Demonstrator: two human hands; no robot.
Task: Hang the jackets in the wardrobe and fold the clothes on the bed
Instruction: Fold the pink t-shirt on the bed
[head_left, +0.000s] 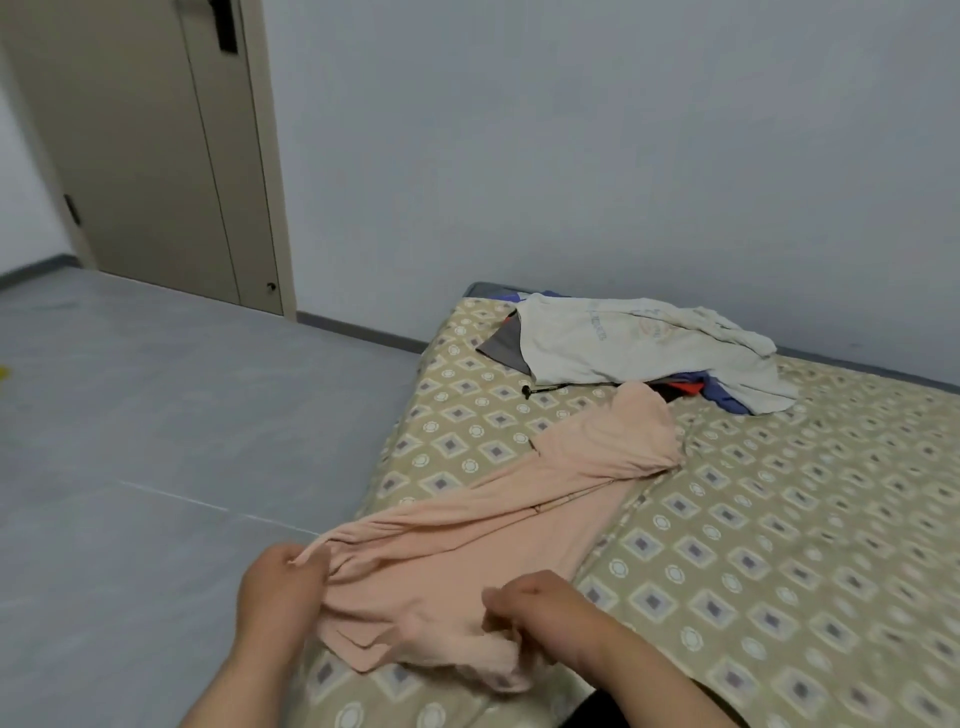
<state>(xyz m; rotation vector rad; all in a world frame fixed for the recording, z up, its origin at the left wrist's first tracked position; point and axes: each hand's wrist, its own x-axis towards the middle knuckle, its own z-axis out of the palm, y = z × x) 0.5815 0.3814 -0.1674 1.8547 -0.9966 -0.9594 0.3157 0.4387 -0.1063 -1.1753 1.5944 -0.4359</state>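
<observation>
Bed, pink garment held at its near end by both hands.
The bed is covered by a tan diamond-patterned sheet. A heap of clothes is seen at its far end by the wall, topped by a white garment. The pink garment is laid diagonally from just beside the heap to the near left edge of the mattress, creased and bunched. Its near left edge is pinched between thumb and fingers of the left hand; a bunch of its lower fabric is gripped in the curled fingers of the right hand.
</observation>
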